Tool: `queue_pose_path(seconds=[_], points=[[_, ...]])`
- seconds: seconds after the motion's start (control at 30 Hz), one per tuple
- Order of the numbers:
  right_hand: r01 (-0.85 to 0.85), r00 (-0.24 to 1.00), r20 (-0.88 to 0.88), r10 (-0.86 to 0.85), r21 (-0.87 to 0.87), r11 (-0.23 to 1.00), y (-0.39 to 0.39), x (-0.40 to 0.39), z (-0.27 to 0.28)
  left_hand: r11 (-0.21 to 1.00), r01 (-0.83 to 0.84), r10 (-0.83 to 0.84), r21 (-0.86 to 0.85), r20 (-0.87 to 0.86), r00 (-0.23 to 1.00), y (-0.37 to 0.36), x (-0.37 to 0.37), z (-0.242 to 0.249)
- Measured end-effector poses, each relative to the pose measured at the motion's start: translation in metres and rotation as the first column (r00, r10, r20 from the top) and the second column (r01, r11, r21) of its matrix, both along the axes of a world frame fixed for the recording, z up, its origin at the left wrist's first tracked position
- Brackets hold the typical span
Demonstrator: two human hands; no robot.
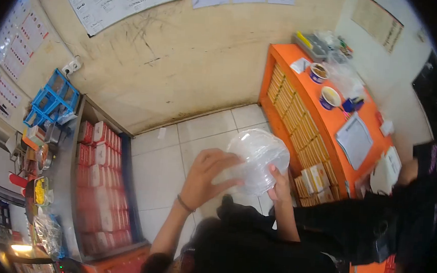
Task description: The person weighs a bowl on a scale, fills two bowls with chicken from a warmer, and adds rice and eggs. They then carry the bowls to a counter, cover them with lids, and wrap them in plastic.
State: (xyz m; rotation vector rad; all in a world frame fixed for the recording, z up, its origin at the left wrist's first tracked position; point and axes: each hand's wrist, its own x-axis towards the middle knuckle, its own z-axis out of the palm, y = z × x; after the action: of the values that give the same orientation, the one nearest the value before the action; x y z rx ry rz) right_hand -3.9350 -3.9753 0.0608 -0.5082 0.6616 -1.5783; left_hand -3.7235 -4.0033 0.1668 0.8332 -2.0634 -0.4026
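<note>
A stack of round clear plastic lids (258,157), loosely covered in shiny plastic film, is held up in front of my body above the tiled floor. My right hand (279,186) grips its right edge, the thumb lying over the top. On the other side, my left hand (210,174) has its fingers spread and slightly curved, the fingertips right at the left edge of the stack. A dark band circles my left wrist.
Left, a metal-topped counter (66,171) shelves red-and-white boxes (106,179), with blue baskets (54,94) on top. Right, an orange counter (285,52) carries paper cups (329,98) and a clipboard (354,141). A person in black (364,223) is close by on the right.
</note>
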Motion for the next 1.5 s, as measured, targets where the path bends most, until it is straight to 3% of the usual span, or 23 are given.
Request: queue_pose_path(seconds=[0.13, 0.2, 0.27, 0.33, 0.37, 0.43, 0.57, 0.63, 0.67, 0.73, 0.77, 0.83, 0.87, 0.97, 1.03, 1.07, 1.13, 1.27, 1.33, 1.37, 1.43, 1.5], points=[[-0.022, 0.995, -0.101, 0.022, 0.003, 1.0, -0.103, -0.001, 0.016, 0.994, 0.008, -0.001, -0.106, 0.065, 0.998, -0.103, 0.004, 0.002], [-0.015, 0.991, -0.133, 0.013, -0.019, 1.0, -0.153, -0.007, 0.03, 0.991, -0.073, 0.08, -0.108, 0.064, 0.995, -0.159, -0.006, -0.002], [0.014, 0.987, -0.158, -0.02, -0.04, 0.999, -0.204, -0.023, 0.033, 0.997, -0.01, 0.011, -0.082, 0.017, 1.0, -0.212, -0.026, 0.001], [0.114, 0.988, -0.106, -0.115, -0.015, 0.993, -0.255, -0.044, 0.026, 0.986, 0.088, -0.064, 0.14, -0.169, 0.984, -0.263, -0.054, 0.006], [0.152, 0.983, -0.105, -0.153, -0.017, 0.988, -0.279, -0.055, 0.027, 0.982, 0.126, -0.102, 0.138, -0.168, 0.98, -0.296, -0.064, 0.001], [0.217, 0.956, -0.193, -0.221, -0.043, 0.975, -0.321, -0.075, 0.031, 0.98, 0.193, -0.194, -0.037, -0.014, 0.981, -0.366, -0.084, -0.017], [0.442, 0.881, -0.189, -0.433, 0.006, 0.897, -0.385, -0.121, 0.038, 0.934, 0.356, -0.356, -0.004, -0.076, 0.932, -0.472, -0.159, -0.023], [0.576, 0.815, -0.116, -0.568, 0.061, 0.815, -0.405, -0.145, 0.043, 0.851, 0.489, -0.388, 0.194, -0.395, 0.833, -0.518, -0.208, -0.029], [0.632, 0.773, -0.12, -0.623, 0.07, 0.772, -0.41, -0.161, 0.043, 0.812, 0.547, -0.442, 0.203, -0.397, 0.804, -0.534, -0.235, -0.024], [0.675, 0.732, -0.037, -0.68, 0.175, 0.717, -0.413, -0.185, 0.037, 0.619, 0.712, -0.441, 0.333, -0.602, 0.665, -0.559, -0.284, -0.01], [0.717, 0.688, -0.035, -0.725, 0.188, 0.672, -0.416, -0.195, 0.032, 0.57, 0.745, -0.478, 0.346, -0.598, 0.643, -0.569, -0.308, -0.014], [0.788, 0.577, 0.07, -0.813, 0.211, 0.578, -0.43, -0.232, 0.021, 0.432, 0.802, -0.395, 0.413, -0.713, 0.58, -0.593, -0.377, -0.023], [0.802, 0.559, 0.064, -0.827, 0.212, 0.558, -0.437, -0.248, 0.014, 0.412, 0.812, -0.404, 0.413, -0.716, 0.569, -0.602, -0.399, -0.022], [0.718, 0.667, 0.015, -0.745, 0.255, 0.648, -0.459, -0.292, 0.003, 0.462, 0.842, -0.441, 0.279, -0.752, 0.491, -0.63, -0.452, -0.021], [0.656, 0.691, 0.123, -0.713, 0.308, 0.689, -0.476, -0.322, 0.008, 0.519, 0.852, -0.68, 0.071, -0.57, 0.461, -0.652, -0.482, -0.025], [0.646, 0.701, 0.125, -0.702, 0.304, 0.7, -0.485, -0.334, 0.01, 0.532, 0.844, -0.676, 0.067, -0.567, 0.471, -0.662, -0.491, -0.021], [0.663, 0.699, 0.138, -0.702, 0.242, 0.708, -0.504, -0.36, 0.014, 0.537, 0.79, -0.843, -0.296, -0.18, 0.506, -0.685, -0.513, -0.007], [0.705, 0.696, 0.039, -0.717, 0.155, 0.692, -0.532, -0.413, 0.011, 0.448, 0.844, -0.883, -0.295, 0.0, 0.469, -0.715, -0.534, -0.011], [0.737, 0.676, -0.079, -0.733, 0.089, 0.67, -0.541, -0.434, 0.015, 0.321, 0.89, -0.901, -0.324, 0.185, 0.392, -0.725, -0.543, 0.001], [0.748, 0.663, -0.078, -0.744, 0.091, 0.657, -0.543, -0.443, 0.02, 0.306, 0.896, -0.908, -0.322, 0.186, 0.376, -0.729, -0.548, 0.004], [0.781, 0.623, -0.047, -0.78, 0.074, 0.62, -0.549, -0.455, 0.029, 0.375, 0.927, -0.905, -0.024, 0.206, 0.372, -0.741, -0.563, 0.007], [0.83, 0.554, -0.023, -0.832, 0.096, 0.549, -0.555, -0.462, 0.025, 0.288, 0.952, -0.913, -0.104, 0.27, 0.305, -0.753, -0.585, -0.006]])
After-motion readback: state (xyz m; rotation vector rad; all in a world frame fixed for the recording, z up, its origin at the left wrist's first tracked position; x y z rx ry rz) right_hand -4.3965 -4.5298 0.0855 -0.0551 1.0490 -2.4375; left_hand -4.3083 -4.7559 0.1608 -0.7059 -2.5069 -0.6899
